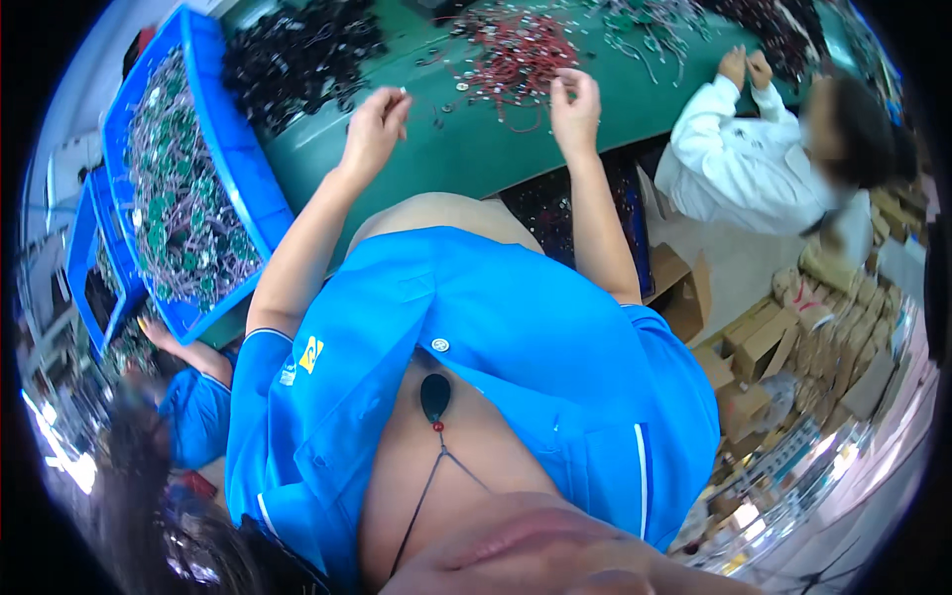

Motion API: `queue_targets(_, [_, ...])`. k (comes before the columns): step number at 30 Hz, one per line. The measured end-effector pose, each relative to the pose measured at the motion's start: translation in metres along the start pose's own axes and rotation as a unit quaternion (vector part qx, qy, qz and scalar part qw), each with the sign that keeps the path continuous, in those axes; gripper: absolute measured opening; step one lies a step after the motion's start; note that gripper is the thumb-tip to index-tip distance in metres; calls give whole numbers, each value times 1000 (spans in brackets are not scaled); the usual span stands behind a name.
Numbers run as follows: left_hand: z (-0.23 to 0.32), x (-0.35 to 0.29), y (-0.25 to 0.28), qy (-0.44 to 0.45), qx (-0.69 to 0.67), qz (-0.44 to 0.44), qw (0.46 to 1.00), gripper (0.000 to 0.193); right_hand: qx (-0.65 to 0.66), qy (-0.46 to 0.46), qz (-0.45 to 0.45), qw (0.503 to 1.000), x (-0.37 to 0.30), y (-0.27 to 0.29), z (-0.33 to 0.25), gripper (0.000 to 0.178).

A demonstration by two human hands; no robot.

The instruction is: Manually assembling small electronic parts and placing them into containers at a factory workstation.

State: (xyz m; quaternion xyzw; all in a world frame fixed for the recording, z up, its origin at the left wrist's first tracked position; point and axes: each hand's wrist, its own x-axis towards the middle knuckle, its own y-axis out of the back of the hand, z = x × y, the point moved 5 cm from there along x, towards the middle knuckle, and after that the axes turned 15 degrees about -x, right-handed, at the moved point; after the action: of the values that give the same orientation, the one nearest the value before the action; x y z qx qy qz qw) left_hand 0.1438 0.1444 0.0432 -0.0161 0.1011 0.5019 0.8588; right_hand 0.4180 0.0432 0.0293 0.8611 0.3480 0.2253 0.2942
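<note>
1. Red wires (pixel 521 64), in the head view, lie in a loose heap at the far side of the green tabletop (pixel 446 159), between a black heap (pixel 297 59) and a green-and-pale heap (pixel 650 22); small round pieces (pixel 462 86) are scattered among them.
2. Right grip (pixel 577 114) is at the heap's near edge, thumb and forefinger curled into a ring with their tips close together; whether they pinch a wire, I cannot tell.
3. Left grip (pixel 372 129) hangs apart from the heap, in front of the black one, fingers bent toward the thumb; anything held there is too small to make out.
4. Each wire should handle as light, thin and limp, likely to snag on its neighbours.
5. Round pieces look hard and probably slippery; any joint with a wire may be fragile.
6. Best hold, I judge: a fingertip pinch on a loose strand at the near edge, lifted gently.
</note>
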Motion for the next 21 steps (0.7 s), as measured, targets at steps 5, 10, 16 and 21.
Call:
queue_targets(5, [45, 49, -53, -54, -3, -57, 997, 14, -25, -21, 0, 999, -45, 6, 39, 14])
queue_targets(10, [39, 75, -88, -187, 115, -50, 974, 45, -9, -79, -40, 996, -103, 10, 68, 16])
queue_targets(16, [-20, 28, -129, -250, 258, -181, 915, 60, 29, -79, -145, 986, -194, 6, 59, 17])
queue_targets(21, [-81, -45, -140, -279, 324, -343, 836, 53, 21, -186, -164, 968, -275, -29, 85, 14])
